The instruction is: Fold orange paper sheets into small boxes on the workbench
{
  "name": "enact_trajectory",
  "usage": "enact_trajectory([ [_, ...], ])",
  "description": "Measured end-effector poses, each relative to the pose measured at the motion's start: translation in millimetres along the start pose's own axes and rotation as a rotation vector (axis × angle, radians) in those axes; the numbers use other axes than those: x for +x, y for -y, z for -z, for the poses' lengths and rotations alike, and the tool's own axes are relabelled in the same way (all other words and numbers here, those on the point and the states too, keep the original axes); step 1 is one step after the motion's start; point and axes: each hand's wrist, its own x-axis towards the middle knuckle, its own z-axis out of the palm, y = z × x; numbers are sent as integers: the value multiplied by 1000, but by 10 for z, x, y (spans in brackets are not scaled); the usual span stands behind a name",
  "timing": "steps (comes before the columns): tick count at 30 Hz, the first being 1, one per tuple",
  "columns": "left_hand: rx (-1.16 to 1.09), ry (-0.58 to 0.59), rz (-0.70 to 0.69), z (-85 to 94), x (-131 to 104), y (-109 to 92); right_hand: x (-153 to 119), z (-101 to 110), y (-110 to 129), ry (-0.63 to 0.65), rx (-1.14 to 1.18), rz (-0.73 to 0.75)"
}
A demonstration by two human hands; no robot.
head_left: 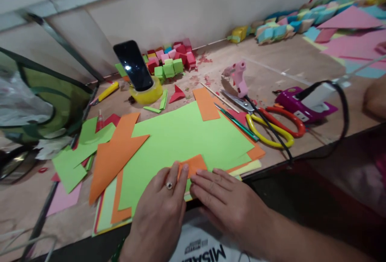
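A small folded piece of orange paper point(197, 163) lies on the green sheets point(169, 133) near the table's front edge. My left hand point(164, 197), with a ring on one finger, presses on its left part, and the fingers are held together. My right hand point(226, 197) rests flat against its lower right side, fingers stretched out. Part of the orange piece is hidden under my fingers. Beyond it, an orange strip point(206, 105) lies across the top of the green stack. Larger orange paper point(116, 157) overlaps the stack's left side.
Yellow-and-red-handled scissors point(269, 133), a green pen point(237, 122), a pink glue gun point(239, 79) and a purple power adapter point(301, 107) are to the right. A phone point(134, 67) leans on yellow tape point(147, 93) behind. Folded paper cubes point(169, 69) line the wall. Someone's arm point(375, 99) is at far right.
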Motion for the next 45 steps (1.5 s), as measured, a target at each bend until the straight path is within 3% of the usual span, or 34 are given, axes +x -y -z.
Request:
enact_trajectory([
  [4, -59, 33, 6, -22, 4, -25, 184, 39, -23, 16, -25, -47],
  [9, -165, 16, 129, -42, 15, -73, 359, -76, -39, 86, -87, -39],
  [13, -197, -16, 182, -46, -42, -95, 336, -82, -44, 111, -170, -27],
  [19, -63, -32, 283, -102, -275, -74, 252, 74, -161, 114, -283, -31],
  [25, -171, -65, 367, -17, -341, -31, 252, 82, -274, 121, -264, 7],
  [30, -232, -56, 279, -53, -237, -20, 357, 127, -294, 175, -188, 16],
  [34, -194, -38, 245, -160, -174, -31, 612, 193, -323, 244, -59, -171],
  [37, -199, -39, 256, -192, -169, -32, 922, 160, -363, 441, 83, -437],
  [41, -216, -69, 286, -192, -170, -24, 1298, 28, -402, 873, 416, -656],
  [45, -216, -84, 286, -187, -166, -9, 1418, -28, -431, 997, 437, -729],
])
